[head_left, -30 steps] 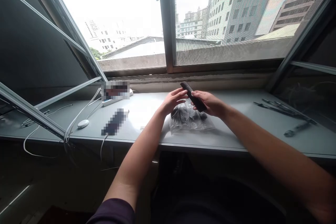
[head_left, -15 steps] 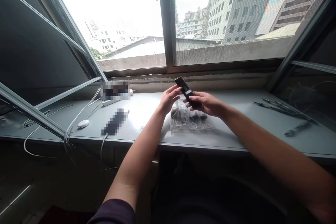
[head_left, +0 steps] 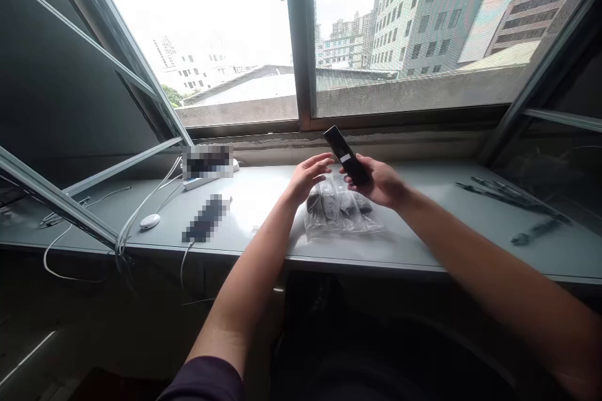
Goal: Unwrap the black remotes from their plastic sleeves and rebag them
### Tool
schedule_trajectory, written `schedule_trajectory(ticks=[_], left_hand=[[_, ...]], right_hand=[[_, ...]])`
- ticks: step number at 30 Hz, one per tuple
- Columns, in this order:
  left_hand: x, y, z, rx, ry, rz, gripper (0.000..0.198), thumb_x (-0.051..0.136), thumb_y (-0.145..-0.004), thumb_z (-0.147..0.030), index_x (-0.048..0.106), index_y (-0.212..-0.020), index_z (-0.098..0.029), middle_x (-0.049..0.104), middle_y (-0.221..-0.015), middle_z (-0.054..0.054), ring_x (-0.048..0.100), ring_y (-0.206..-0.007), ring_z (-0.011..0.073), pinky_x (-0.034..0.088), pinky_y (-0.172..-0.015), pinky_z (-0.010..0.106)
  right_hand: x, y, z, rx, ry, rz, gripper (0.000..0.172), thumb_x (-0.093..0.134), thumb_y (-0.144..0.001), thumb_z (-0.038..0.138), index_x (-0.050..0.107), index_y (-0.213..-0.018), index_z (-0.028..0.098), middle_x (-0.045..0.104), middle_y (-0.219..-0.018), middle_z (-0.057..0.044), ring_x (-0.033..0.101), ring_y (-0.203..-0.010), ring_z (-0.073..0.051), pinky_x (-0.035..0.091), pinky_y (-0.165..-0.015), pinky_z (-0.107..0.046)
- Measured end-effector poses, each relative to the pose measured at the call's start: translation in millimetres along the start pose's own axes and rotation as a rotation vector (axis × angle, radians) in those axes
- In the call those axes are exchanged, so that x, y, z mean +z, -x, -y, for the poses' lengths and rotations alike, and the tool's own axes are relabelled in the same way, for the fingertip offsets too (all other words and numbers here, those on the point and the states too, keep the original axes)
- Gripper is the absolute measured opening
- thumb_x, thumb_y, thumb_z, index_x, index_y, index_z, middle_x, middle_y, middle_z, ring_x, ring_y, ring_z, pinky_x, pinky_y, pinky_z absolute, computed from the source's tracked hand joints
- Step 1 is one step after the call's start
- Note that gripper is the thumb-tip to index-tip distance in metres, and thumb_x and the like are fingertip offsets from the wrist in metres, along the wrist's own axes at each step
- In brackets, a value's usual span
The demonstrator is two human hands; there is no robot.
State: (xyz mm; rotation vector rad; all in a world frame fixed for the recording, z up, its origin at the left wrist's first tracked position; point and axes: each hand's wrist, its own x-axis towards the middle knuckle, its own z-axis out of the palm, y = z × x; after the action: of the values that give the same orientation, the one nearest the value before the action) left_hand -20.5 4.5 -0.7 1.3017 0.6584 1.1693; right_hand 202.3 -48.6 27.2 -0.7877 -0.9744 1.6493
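Observation:
My right hand [head_left: 379, 180] grips a slim black remote-like device [head_left: 345, 155] with a pale strip across it, holding it tilted up toward the window. Just left of the device hovers my left hand [head_left: 308, 177], fingers stretched out and apart from it. Under both hands a clear plastic bag [head_left: 339, 213] with dark items inside lies on the grey ledge [head_left: 263, 200].
Left on the ledge lie a blurred dark flat thing [head_left: 205, 218], a white round puck [head_left: 149, 221] with white cables, and a blurred white box [head_left: 207, 164]. Dark thin tools [head_left: 512, 200] rest at the right. Metal window frames [head_left: 94, 175] slant in from the left.
My right hand has raised and tilted the black device more upright toward the window. My left hand has let go of its tip and now stands open beside it.

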Motion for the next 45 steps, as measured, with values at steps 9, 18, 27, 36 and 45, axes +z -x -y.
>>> schedule_trajectory(ticks=[9, 18, 27, 36, 45], left_hand=[[-0.6, 0.9, 1.3, -0.008, -0.029, 0.058, 0.054, 0.092, -0.083, -0.053, 0.083, -0.129, -0.027, 0.078, -0.133, 0.011, 0.073, -0.107, 0.0208, 0.048, -0.096, 0.034], [-1.0, -2.2, 4.0, -0.001, -0.023, 0.054, 0.055, 0.092, -0.083, -0.054, 0.083, -0.129, -0.025, 0.079, -0.129, 0.011, 0.074, -0.107, 0.0217, 0.047, -0.095, 0.034], [-0.6, -1.7, 4.6, 0.002, -0.034, 0.051, 0.056, 0.092, -0.082, -0.054, 0.082, -0.128, -0.025, 0.079, -0.129, 0.011, 0.075, -0.108, 0.0233, 0.048, -0.095, 0.034], [1.5, 1.8, -0.9, -0.018, -0.058, 0.059, 0.053, 0.090, -0.084, -0.054, 0.083, -0.128, -0.026, 0.079, -0.130, 0.011, 0.072, -0.106, 0.0206, 0.048, -0.094, 0.033], [1.1, 1.8, 0.6, -0.024, -0.056, 0.045, 0.055, 0.091, -0.083, -0.056, 0.082, -0.127, -0.025, 0.079, -0.130, 0.012, 0.074, -0.111, 0.0238, 0.048, -0.099, 0.037]], right_hand=[[-4.9, -0.3, -5.2, -0.087, 0.036, 0.072, 0.019, 0.082, -0.096, 0.013, 0.076, -0.112, 0.022, 0.077, -0.096, -0.004, 0.074, -0.082, -0.018, 0.066, -0.074, -0.030], [-0.1, 1.8, -3.5, -0.076, 0.093, 0.029, 0.004, 0.075, -0.104, 0.018, 0.071, -0.105, 0.018, 0.083, -0.102, -0.011, 0.076, -0.078, -0.017, 0.062, -0.062, -0.025], [3.7, 3.5, 2.9, 0.017, 0.015, 0.070, 0.031, 0.050, -0.115, 0.039, 0.072, -0.108, 0.019, 0.079, -0.096, -0.013, 0.062, -0.062, -0.018, 0.046, -0.043, -0.025], [8.0, 5.2, 7.3, 0.039, -0.085, 0.012, 0.034, 0.047, -0.116, 0.034, 0.074, -0.108, 0.015, 0.072, -0.086, -0.009, 0.065, -0.069, -0.017, 0.057, -0.053, -0.025], [4.9, 3.4, 5.1, 0.042, -0.013, -0.064, 0.013, 0.061, -0.111, 0.022, 0.073, -0.109, 0.018, 0.076, -0.100, -0.009, 0.075, -0.081, -0.017, 0.059, -0.052, -0.019]])
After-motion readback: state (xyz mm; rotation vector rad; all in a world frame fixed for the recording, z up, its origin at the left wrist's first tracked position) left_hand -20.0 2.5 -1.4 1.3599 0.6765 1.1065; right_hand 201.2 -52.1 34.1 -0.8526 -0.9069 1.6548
